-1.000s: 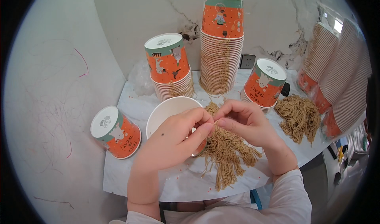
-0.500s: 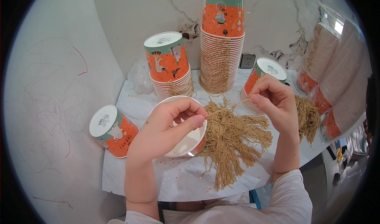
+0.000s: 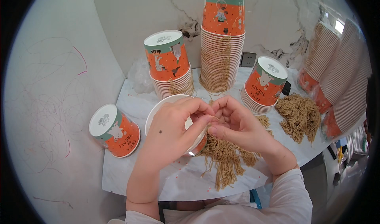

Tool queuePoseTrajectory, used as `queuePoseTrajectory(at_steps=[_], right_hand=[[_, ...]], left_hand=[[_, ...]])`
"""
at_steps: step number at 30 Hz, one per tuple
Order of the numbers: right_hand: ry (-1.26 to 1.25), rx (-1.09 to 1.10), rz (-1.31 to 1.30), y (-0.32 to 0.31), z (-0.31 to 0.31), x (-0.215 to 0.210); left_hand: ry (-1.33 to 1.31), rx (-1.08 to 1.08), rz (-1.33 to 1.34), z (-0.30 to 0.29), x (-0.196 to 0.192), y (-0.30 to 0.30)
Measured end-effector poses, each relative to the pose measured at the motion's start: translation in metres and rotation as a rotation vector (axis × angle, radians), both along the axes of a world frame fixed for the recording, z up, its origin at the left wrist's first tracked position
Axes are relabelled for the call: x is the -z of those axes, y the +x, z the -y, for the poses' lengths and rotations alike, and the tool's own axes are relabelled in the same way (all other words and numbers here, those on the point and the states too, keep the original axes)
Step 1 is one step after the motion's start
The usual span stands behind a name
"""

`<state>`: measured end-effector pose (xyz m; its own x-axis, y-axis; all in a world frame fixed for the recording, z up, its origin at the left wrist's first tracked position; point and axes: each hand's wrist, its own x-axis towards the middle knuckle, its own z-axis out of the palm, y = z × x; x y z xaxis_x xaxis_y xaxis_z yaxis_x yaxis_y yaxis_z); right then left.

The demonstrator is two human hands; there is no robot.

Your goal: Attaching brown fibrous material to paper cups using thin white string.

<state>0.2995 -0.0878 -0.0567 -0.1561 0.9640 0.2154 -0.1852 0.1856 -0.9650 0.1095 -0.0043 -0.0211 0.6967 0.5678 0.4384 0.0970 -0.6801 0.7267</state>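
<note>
Both hands meet over the right rim of an upright paper bucket (image 3: 155, 112) with a white inside. My left hand (image 3: 178, 125) is closed in a pinch on a thin tan cord (image 3: 214, 118). Thumb and fingers of my right hand (image 3: 237, 123) pinch the same cord close beside the left fingertips. The exact path of the cord between the fingers is partly hidden. Below the hands a spread bundle of tan cords (image 3: 227, 160) lies on the table, against the bucket's right side.
Behind stand a shorter stack (image 3: 168, 65) and a tall stack (image 3: 222, 57) of upturned orange and green buckets. Another stack (image 3: 263, 83) is at right, beside a second cord bundle (image 3: 299, 117). A single upturned bucket (image 3: 118, 135) sits left. Bagged bucket stacks (image 3: 340, 77) line the right edge.
My right hand has moved left and down to meet my left hand. The cord that was stretched between them is now gathered at the fingertips.
</note>
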Motion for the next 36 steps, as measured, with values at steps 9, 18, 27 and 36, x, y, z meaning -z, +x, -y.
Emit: queuePoseTrajectory(at_steps=[9,18,27,36], right_hand=[[0.399,0.457,0.711,-0.002,0.013,-0.014],[0.554,0.498,0.778,0.002,0.013,-0.017],[0.544,0.474,0.792,0.005,0.017,-0.022],[0.573,0.444,0.810,0.004,0.020,-0.026]], left_hand=[[0.108,0.011,-0.065,0.000,0.001,-0.002],[0.162,-0.002,-0.066,0.003,0.003,0.001],[0.179,0.002,0.062,0.008,-0.001,0.006],[0.080,0.032,0.056,0.009,-0.003,0.003]])
